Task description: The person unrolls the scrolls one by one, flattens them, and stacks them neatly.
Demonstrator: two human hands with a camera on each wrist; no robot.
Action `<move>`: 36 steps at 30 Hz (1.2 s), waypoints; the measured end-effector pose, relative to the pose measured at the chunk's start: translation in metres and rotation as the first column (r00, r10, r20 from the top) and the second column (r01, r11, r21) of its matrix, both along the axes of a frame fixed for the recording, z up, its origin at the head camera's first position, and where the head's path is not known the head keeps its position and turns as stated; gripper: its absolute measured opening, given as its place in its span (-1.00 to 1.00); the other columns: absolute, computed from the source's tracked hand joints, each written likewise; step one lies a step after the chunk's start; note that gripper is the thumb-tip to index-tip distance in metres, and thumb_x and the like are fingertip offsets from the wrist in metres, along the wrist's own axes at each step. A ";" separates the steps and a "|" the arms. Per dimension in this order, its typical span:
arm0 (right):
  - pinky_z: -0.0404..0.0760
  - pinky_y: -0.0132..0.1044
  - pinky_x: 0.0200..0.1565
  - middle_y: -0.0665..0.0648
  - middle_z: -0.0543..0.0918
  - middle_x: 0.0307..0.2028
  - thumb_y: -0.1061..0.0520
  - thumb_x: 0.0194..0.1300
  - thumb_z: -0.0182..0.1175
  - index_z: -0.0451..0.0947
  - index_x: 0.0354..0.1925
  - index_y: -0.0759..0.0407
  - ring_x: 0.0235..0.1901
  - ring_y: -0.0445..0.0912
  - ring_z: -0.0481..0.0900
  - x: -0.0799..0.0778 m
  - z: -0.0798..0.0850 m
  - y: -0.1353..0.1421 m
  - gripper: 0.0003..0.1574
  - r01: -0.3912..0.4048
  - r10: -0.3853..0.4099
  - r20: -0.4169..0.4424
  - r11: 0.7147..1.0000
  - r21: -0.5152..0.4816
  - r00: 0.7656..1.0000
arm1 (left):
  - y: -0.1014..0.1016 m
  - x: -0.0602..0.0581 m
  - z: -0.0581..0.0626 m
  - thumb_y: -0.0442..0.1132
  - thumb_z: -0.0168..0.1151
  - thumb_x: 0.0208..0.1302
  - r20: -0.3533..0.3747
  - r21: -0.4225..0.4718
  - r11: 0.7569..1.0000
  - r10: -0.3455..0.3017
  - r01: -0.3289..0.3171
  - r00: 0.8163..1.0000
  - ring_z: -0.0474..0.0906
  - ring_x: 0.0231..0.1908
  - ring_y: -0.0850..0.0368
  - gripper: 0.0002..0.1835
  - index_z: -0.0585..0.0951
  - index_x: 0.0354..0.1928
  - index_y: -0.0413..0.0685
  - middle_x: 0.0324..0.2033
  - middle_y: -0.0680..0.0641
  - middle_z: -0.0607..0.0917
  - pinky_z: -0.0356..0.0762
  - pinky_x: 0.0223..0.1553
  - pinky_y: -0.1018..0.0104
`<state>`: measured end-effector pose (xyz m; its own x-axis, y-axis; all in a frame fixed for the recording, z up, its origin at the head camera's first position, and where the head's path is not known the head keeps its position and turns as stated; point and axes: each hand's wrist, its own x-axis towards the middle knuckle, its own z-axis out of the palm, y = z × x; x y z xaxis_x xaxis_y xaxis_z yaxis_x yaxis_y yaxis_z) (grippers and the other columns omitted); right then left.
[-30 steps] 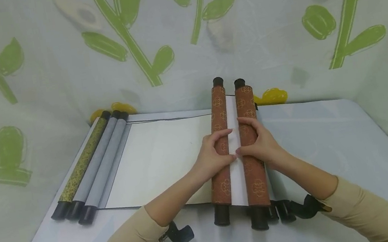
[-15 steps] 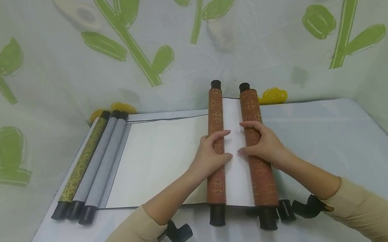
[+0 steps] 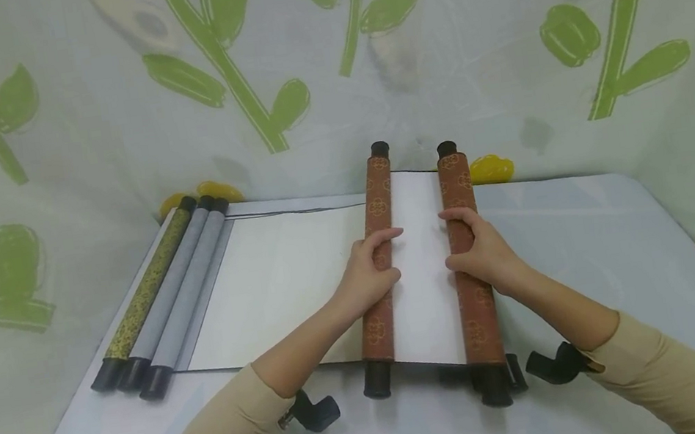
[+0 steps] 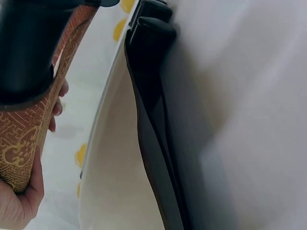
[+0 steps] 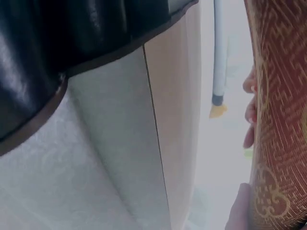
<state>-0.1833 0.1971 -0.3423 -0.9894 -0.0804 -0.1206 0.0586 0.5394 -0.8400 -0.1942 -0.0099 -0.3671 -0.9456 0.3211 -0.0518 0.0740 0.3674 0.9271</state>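
In the head view my left hand (image 3: 365, 274) grips a red-brown patterned scroll roller (image 3: 377, 198) with black end knobs. My right hand (image 3: 485, 249) holds the matching roller (image 3: 480, 324), thumb and fingers curled over it. Between the two rollers stretches a strip of white paper (image 3: 425, 273), tilted slightly. Both rollers appear raised above a cream sheet (image 3: 289, 277) lying unrolled underneath. The left wrist view has the roller's gold-patterned cloth (image 4: 19, 148) close up, fingers round its edge. In the right wrist view the red patterned cloth (image 5: 283, 120) fills the right side, fingertips behind it.
At the left lie a yellow-green patterned roll (image 3: 148, 293) and two grey rolls (image 3: 173, 295), side by side at the cream sheet's end. A black knob (image 3: 516, 375) shows beneath the right roller. Black mounts (image 3: 318, 412) sit at both wrists. A leaf-printed curtain (image 3: 466, 67) stands behind the table.
The two rollers have moved apart, the left one leftward and the right one rightward, each with its hand. The white strip between them has grown wider.
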 end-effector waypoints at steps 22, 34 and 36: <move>0.40 0.01 -0.12 0.47 0.13 0.31 0.39 -0.03 0.10 0.23 0.32 0.14 0.11 0.22 0.20 -0.001 0.001 0.009 -0.12 -0.026 0.034 -0.061 0.992 0.124 0.998 | -0.015 -0.002 -0.002 -0.47 0.09 0.01 -0.025 0.006 0.999 0.054 -0.054 0.998 0.25 0.11 -0.09 -0.33 0.44 0.23 0.18 0.20 -0.21 0.27 0.28 0.08 -0.06; 0.46 0.10 -0.02 0.31 0.07 0.40 0.39 0.01 0.19 0.14 0.38 0.09 0.20 0.22 0.19 -0.002 0.003 0.012 -0.04 0.008 -0.008 0.003 1.000 0.006 1.000 | -0.022 -0.008 0.001 -0.45 0.21 0.03 -0.061 -0.050 0.998 0.036 -0.039 0.997 0.25 0.17 -0.09 -0.34 0.44 0.24 0.13 0.21 -0.20 0.30 0.32 0.12 -0.10; 0.44 -0.01 -0.10 0.31 0.07 0.40 0.42 -0.01 0.11 0.13 0.38 0.08 0.17 0.20 0.20 -0.003 0.003 0.014 -0.04 0.010 -0.010 -0.006 1.000 -0.003 1.000 | -0.024 -0.008 0.000 -0.49 0.13 0.04 -0.070 -0.035 0.999 0.031 -0.033 0.997 0.21 0.21 -0.09 -0.35 0.44 0.24 0.10 0.24 -0.20 0.28 0.29 0.15 -0.09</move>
<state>-0.1860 0.2113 -0.3398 -0.9909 -0.0707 -0.1144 0.0590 0.5362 -0.8420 -0.2026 -0.0337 -0.3667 -0.9571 0.2897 0.0034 0.1254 0.4037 0.9063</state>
